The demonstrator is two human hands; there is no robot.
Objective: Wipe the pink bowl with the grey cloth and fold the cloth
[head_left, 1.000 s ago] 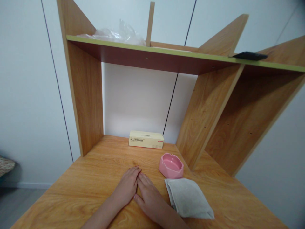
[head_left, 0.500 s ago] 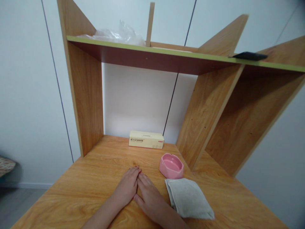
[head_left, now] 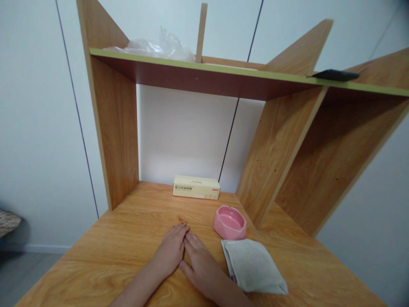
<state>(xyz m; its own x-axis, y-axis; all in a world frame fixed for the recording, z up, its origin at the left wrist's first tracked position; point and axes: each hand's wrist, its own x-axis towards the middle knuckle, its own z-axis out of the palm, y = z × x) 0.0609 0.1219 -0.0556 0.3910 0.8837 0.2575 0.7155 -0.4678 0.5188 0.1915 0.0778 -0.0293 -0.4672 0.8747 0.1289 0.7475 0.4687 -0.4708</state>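
My left hand (head_left: 171, 246) lies flat on the wooden desk (head_left: 105, 256), palm down, with its fingers stretched forward. Beside it rests my right hand (head_left: 200, 264), also palm down and open, its fingertips touching those of the left. Neither hand holds anything. A folded grey cloth (head_left: 255, 266) lies just right of my right hand, apart from it. Behind the cloth stands a pink ashtray (head_left: 229, 228) with angular sides and notches in its rim. Farther back, a long cream cling film box (head_left: 196, 187) with dark printed characters sits near the wall.
A shelf (head_left: 179, 64) with a pale green edge spans above the desk between upright wooden panels (head_left: 116, 136). Crumpled clear plastic (head_left: 159, 47) and a flat black object (head_left: 335, 75) lie on it. A patterned fabric edge (head_left: 9, 222) shows at far left.
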